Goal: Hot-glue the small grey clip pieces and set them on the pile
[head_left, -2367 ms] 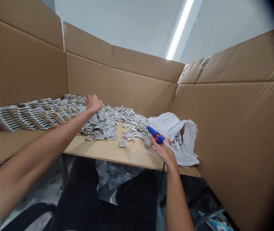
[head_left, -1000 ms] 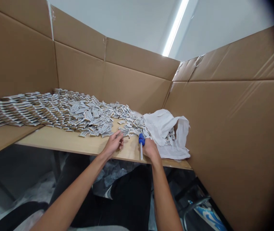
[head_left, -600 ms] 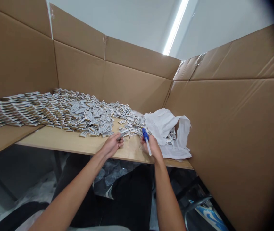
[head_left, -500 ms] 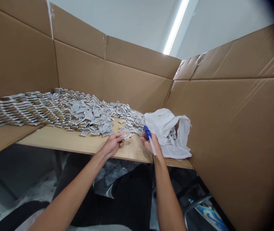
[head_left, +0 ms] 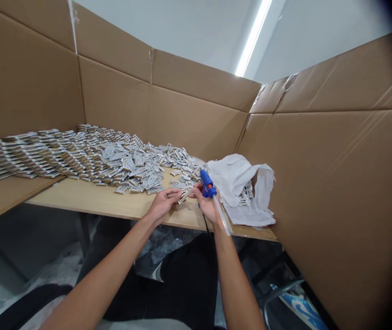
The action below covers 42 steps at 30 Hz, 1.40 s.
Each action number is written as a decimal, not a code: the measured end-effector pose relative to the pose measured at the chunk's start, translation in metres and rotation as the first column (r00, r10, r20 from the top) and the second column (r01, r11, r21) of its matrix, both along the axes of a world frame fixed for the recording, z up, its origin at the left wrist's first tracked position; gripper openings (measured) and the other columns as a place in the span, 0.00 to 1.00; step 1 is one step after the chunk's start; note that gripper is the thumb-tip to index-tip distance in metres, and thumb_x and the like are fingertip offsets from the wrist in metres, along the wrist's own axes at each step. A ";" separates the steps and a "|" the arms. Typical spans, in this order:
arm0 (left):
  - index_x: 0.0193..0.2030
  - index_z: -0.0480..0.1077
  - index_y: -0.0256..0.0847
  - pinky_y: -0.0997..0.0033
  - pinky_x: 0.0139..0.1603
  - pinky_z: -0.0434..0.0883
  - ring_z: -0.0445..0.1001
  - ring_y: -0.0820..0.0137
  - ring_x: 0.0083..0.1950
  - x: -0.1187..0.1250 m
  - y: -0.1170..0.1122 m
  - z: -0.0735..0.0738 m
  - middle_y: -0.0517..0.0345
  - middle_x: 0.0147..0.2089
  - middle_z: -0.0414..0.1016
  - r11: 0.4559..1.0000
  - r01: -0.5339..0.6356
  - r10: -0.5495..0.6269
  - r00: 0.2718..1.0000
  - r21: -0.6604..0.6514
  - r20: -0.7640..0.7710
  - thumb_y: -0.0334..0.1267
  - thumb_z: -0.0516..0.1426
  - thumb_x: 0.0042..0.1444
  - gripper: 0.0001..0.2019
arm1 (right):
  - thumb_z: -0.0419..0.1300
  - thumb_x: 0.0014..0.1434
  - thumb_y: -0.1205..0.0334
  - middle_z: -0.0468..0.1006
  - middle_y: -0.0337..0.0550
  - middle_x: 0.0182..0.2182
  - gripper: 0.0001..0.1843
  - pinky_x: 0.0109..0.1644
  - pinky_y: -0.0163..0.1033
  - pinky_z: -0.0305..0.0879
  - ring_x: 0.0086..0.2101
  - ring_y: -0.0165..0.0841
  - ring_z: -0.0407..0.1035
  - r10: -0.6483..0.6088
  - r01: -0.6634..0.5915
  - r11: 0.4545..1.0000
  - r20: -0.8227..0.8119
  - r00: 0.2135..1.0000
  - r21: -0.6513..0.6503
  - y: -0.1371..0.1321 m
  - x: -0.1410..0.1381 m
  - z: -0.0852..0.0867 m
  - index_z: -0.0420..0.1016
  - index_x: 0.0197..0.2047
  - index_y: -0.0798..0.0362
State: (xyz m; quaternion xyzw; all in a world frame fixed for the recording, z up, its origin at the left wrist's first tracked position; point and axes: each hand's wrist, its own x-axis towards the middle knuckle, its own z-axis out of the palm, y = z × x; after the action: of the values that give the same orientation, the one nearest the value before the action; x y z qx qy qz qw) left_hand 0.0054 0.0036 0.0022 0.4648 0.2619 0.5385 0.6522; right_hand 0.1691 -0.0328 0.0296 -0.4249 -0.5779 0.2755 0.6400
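Observation:
My left hand (head_left: 163, 205) pinches a small flat piece with cut-out slots (head_left: 184, 196), pale with a darker edge, just above the front of the table. A blue glue gun (head_left: 208, 184) with a long clear glue stick (head_left: 222, 215) trailing back over the wrist is in my right hand (head_left: 208, 205). The fingertips of that hand are at the right end of the slotted piece. A dark cord hangs below the glue gun. Behind both hands lies a loose heap of similar slotted pieces (head_left: 140, 169).
Stacked rows of the same pieces (head_left: 37, 153) run along the left. A crumpled white bag (head_left: 233, 172) with more pieces inside lies at the right. Cardboard walls (head_left: 196, 117) enclose the wooden tabletop (head_left: 96, 197). Clear plastic lies below the table.
My right hand has moved left to the slotted piece, and the glue gun in it has shifted up and left, tilting differently. My left hand still holds the piece, now turned more upright.

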 end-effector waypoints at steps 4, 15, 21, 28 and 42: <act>0.44 0.77 0.36 0.78 0.26 0.64 0.75 0.72 0.31 -0.003 -0.002 0.002 0.50 0.36 0.79 0.984 0.179 -0.177 0.978 -0.008 0.112 0.40 0.74 0.43 0.22 | 0.64 0.59 0.45 0.78 0.42 0.36 0.19 0.43 0.41 0.77 0.34 0.36 0.77 -0.016 0.017 1.000 0.055 0.998 -0.005 -0.003 -0.010 0.000 0.72 0.42 0.51; 0.39 0.77 0.32 0.70 0.33 0.75 0.75 0.68 0.34 -0.004 -0.007 0.005 0.45 0.40 0.78 0.931 0.364 -0.356 0.922 -0.028 0.154 0.32 0.63 0.54 0.07 | 0.59 0.62 0.47 0.76 0.43 0.36 0.16 0.39 0.40 0.75 0.32 0.34 0.75 -0.093 0.094 0.996 0.178 0.980 0.002 0.004 -0.021 -0.013 0.67 0.45 0.50; 0.47 0.74 0.35 0.72 0.35 0.72 0.74 0.72 0.33 -0.002 -0.010 0.003 0.50 0.42 0.77 0.943 0.331 -0.332 0.941 0.026 0.072 0.25 0.62 0.48 0.18 | 0.57 0.62 0.48 0.74 0.41 0.34 0.13 0.31 0.36 0.71 0.28 0.32 0.71 -0.112 0.113 0.993 0.298 0.948 0.015 -0.002 -0.013 -0.006 0.66 0.41 0.49; 0.51 0.72 0.35 0.74 0.33 0.66 0.68 0.77 0.27 -0.004 -0.005 -0.004 0.58 0.33 0.73 0.925 0.370 -0.364 0.928 0.086 -0.083 0.27 0.62 0.47 0.22 | 0.60 0.51 0.60 0.75 0.40 0.35 0.17 0.36 0.37 0.68 0.32 0.34 0.69 -0.145 0.114 0.989 0.455 0.879 0.096 0.000 -0.004 -0.011 0.67 0.45 0.50; 0.44 0.71 0.36 0.75 0.29 0.59 0.64 0.78 0.25 -0.003 -0.009 -0.002 0.62 0.29 0.69 0.962 0.266 -0.255 0.958 0.067 -0.131 0.27 0.60 0.46 0.16 | 0.55 0.47 0.65 0.72 0.41 0.35 0.13 0.39 0.38 0.63 0.35 0.37 0.65 -0.247 0.146 0.967 0.638 0.729 0.207 -0.006 -0.007 -0.002 0.60 0.38 0.48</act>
State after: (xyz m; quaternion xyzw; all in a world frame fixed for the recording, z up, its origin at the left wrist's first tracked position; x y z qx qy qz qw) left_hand 0.0020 -0.0050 0.0001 0.5539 0.2147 0.4291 0.6804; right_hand 0.1621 -0.0389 0.0279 -0.5065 -0.7359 -0.0033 0.4493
